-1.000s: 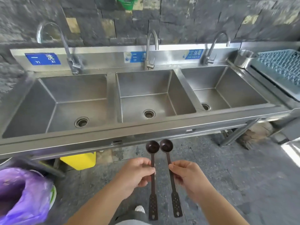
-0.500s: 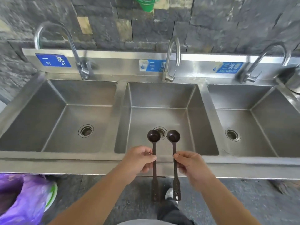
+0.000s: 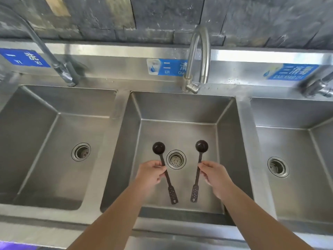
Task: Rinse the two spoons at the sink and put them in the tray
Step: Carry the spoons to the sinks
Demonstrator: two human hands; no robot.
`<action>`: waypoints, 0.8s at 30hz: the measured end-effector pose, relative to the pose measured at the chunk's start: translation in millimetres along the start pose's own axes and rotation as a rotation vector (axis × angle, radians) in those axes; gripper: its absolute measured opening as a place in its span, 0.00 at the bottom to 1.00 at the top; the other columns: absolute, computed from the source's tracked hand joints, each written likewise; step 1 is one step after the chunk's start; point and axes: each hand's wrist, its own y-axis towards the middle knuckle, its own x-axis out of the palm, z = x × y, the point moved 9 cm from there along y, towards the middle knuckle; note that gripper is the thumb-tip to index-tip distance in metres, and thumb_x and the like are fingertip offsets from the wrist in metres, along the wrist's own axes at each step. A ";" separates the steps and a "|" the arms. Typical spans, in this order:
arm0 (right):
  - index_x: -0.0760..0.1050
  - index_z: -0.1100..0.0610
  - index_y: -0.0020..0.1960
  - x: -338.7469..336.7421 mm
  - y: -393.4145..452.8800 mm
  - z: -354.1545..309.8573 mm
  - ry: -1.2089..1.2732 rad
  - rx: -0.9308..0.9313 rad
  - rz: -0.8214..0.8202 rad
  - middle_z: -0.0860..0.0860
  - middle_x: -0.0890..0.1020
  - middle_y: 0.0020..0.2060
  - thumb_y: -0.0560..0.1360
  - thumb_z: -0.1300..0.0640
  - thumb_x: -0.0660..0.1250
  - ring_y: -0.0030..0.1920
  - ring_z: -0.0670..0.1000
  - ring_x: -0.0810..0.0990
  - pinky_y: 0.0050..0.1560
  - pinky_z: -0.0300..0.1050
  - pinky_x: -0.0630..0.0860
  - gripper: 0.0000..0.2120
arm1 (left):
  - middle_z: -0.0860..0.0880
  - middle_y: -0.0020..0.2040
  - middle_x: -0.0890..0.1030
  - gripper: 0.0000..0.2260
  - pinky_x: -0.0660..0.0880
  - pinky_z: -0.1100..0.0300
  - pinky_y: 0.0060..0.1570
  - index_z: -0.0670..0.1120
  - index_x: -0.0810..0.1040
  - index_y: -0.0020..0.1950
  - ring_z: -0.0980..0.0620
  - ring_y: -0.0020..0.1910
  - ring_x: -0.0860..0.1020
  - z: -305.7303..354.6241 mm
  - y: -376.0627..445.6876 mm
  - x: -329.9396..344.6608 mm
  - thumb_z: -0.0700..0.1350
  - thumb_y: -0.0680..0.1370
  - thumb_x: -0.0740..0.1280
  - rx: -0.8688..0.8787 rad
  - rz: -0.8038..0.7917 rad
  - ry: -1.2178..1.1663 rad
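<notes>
Head view: over the middle basin (image 3: 182,109), left hand (image 3: 150,173) pinches the left spoon (image 3: 164,170), right hand (image 3: 215,175) pinches the right spoon (image 3: 198,171), either side of the drain (image 3: 176,159). Tap (image 3: 197,58) dry. Best raise both bowls beneath its spout before opening it. Tray unseen.

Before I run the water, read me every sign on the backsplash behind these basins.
Left blue label: "一洗", with small blurred Latin letters beneath, unreadable.
Middle blue label: "二清", then "ER" and "QI...", cut off by the middle faucet.
Right blue label: "三消毒"; small line beneath too blurred.
</notes>
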 end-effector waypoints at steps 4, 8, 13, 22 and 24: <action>0.83 0.59 0.48 0.4 62.7 45.7 0.004 0.116 0.081 0.54 0.80 0.32 0.75 0.60 0.70 0.28 0.46 0.72 0.29 0.39 0.67 0.04 | 0.46 0.33 0.83 0.02 0.69 0.67 0.26 0.42 0.81 0.44 0.56 0.27 0.78 -37.0 70.4 0.2 0.36 0.74 0.70 -0.073 0.050 0.075; 0.82 0.58 0.48 11.1 113.1 93.3 0.016 0.201 0.122 0.53 0.81 0.35 0.76 0.60 0.69 0.33 0.48 0.75 0.32 0.40 0.69 0.03 | 0.41 0.39 0.84 0.02 0.66 0.65 0.23 0.42 0.81 0.43 0.53 0.31 0.79 -79.0 127.8 -0.6 0.37 0.75 0.69 -0.111 0.084 0.138; 0.80 0.58 0.46 23.9 162.6 130.3 -0.009 0.213 0.120 0.52 0.79 0.33 0.78 0.62 0.66 0.31 0.46 0.74 0.30 0.37 0.69 0.05 | 0.45 0.35 0.81 0.02 0.69 0.63 0.28 0.40 0.82 0.45 0.52 0.30 0.78 -118.8 180.1 -1.8 0.37 0.75 0.69 -0.158 0.094 0.195; 0.79 0.56 0.40 32.3 200.1 165.9 -0.070 0.245 0.127 0.51 0.77 0.29 0.78 0.64 0.66 0.28 0.46 0.73 0.24 0.33 0.70 0.10 | 0.44 0.35 0.80 0.08 0.74 0.60 0.38 0.46 0.80 0.35 0.50 0.33 0.78 -158.5 223.9 4.0 0.37 0.74 0.70 -0.208 0.145 0.169; 0.80 0.55 0.38 32.6 204.0 170.5 -0.130 0.249 0.126 0.52 0.77 0.29 0.77 0.63 0.67 0.28 0.47 0.73 0.29 0.38 0.71 0.10 | 0.46 0.34 0.81 0.08 0.73 0.61 0.36 0.46 0.81 0.35 0.50 0.34 0.80 -163.2 225.9 2.0 0.38 0.73 0.70 -0.210 0.173 0.181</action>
